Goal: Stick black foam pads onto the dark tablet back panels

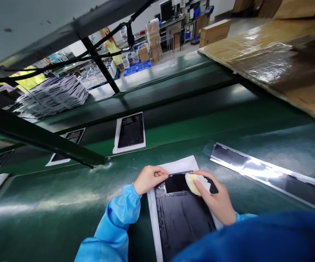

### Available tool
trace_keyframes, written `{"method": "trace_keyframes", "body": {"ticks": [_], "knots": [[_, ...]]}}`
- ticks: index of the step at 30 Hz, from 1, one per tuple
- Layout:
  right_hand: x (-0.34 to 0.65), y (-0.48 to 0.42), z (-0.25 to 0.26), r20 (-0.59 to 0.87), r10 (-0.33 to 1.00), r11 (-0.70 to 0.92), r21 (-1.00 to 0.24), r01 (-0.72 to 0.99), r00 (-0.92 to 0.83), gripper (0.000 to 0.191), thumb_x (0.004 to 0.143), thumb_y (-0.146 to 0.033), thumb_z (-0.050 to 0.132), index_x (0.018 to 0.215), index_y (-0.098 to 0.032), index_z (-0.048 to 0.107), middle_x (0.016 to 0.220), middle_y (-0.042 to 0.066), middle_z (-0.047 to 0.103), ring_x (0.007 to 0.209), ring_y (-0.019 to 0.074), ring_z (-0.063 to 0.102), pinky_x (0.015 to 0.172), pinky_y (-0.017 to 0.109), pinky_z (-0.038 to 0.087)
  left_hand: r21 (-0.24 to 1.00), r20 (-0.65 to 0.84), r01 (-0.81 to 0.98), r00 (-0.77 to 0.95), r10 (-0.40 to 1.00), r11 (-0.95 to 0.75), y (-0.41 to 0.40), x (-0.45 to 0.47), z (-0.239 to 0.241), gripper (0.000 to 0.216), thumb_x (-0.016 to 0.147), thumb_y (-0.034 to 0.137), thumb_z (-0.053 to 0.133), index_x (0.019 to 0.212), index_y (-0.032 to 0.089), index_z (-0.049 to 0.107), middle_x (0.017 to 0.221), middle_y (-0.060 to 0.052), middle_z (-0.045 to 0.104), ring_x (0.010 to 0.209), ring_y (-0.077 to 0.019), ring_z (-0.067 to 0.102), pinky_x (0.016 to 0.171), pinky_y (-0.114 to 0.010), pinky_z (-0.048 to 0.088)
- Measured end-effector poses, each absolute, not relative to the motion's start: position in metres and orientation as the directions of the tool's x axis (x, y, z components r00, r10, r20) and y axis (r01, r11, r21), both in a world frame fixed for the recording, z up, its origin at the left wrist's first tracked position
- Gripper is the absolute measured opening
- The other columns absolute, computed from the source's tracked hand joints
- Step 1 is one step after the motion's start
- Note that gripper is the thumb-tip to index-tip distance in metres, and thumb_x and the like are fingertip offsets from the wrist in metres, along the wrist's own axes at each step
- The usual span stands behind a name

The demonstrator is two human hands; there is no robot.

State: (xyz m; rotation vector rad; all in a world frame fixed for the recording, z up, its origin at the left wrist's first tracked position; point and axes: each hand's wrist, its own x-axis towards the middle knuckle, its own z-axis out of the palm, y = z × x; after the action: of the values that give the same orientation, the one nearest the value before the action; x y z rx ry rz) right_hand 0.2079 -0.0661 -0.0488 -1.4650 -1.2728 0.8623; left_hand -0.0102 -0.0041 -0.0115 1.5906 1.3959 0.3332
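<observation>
A black tablet housing (pixel 184 218) lies on a white sheet (pixel 153 222) on the green work surface in front of me. Near its top end sits a dark rectangular panel (pixel 176 183). My left hand (pixel 150 179) is closed in a pinch at the housing's top left edge, by the panel's corner; whatever is between its fingertips is too small to make out. In my right hand (pixel 214 198) is a white and yellow pad (pixel 197 183), gripped between thumb and fingers and resting on or just over the panel's right end. My blue sleeve hides the housing's lower right part.
To the right lies a long, shiny strip of dark pieces (pixel 255 169). On the belt (pixel 174 123) beyond, another tablet housing (pixel 131 130) rests on white backing. A green post (pixel 43 136) crosses at left. Cardboard (pixel 269 62) juts in at upper right; a stack of sheets (pixel 54 94) stands behind.
</observation>
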Motion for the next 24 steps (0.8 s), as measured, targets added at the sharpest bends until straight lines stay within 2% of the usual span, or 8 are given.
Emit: {"method": "trace_keyframes", "body": {"ticks": [8, 24], "knots": [[0.2054, -0.0652, -0.0498, 0.089, 0.99, 0.041, -0.928, 0.371, 0.113, 0.023, 0.079, -0.042, 0.056, 0.09, -0.025, 0.067, 0.068, -0.003, 0.071, 0.052, 0.0165, 0.064, 0.049, 0.024, 0.051, 0.768, -0.381, 0.631, 0.318, 0.868, 0.106, -0.0035, -0.0111, -0.0122, 0.023, 0.075, 0.022, 0.059, 0.086, 0.012, 0.076, 0.069, -0.001, 0.071, 0.059, -0.0113, 0.058, 0.06, -0.019, 0.046], [0.2052, -0.0665, -0.0551, 0.089, 0.994, 0.049, -0.897, 0.439, 0.07, 0.024, 0.083, -0.042, 0.054, 0.096, -0.024, 0.065, 0.062, -0.004, 0.068, 0.049, 0.0153, 0.063, 0.049, 0.022, 0.047, 0.768, -0.346, 0.636, 0.313, 0.884, 0.076, -0.0089, -0.0124, -0.0172, 0.023, 0.076, 0.025, 0.059, 0.086, 0.012, 0.076, 0.068, -0.001, 0.07, 0.058, -0.0104, 0.056, 0.059, -0.019, 0.044]]}}
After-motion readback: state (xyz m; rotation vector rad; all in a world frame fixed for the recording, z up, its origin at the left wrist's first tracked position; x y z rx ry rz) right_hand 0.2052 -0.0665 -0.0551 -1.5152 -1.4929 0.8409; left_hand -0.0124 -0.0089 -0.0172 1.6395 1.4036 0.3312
